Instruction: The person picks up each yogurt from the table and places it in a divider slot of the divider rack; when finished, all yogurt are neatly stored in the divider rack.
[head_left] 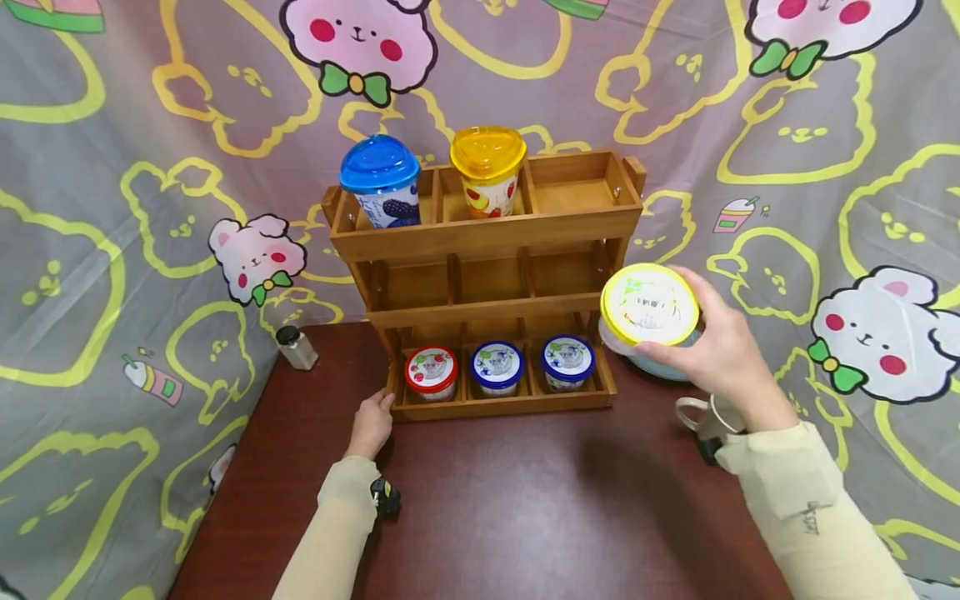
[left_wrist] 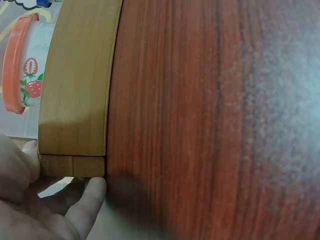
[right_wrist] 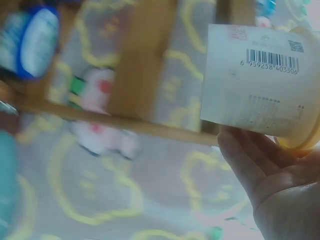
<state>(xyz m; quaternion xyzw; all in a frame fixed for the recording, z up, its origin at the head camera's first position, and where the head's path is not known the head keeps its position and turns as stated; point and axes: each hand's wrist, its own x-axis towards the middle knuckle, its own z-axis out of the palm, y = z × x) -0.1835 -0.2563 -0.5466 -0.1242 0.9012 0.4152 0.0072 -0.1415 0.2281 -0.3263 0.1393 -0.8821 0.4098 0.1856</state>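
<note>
My right hand grips a tub with a yellow lid in the air, right of the three-tier wooden shelf. In the right wrist view, the tub's white side shows a barcode, with fingers curled under it. My left hand pinches the shelf's bottom left corner between thumb and finger. A red-lidded tub and two blue-lidded tubs stand in the bottom tier. On top sit a blue-domed cup at left and a yellow-domed cup in the middle.
A light blue round thing lies partly hidden behind the raised tub. Near my right forearm stands a white mug. A small black-capped jar is at the table's back left. Patterned cloth hangs behind and on both sides.
</note>
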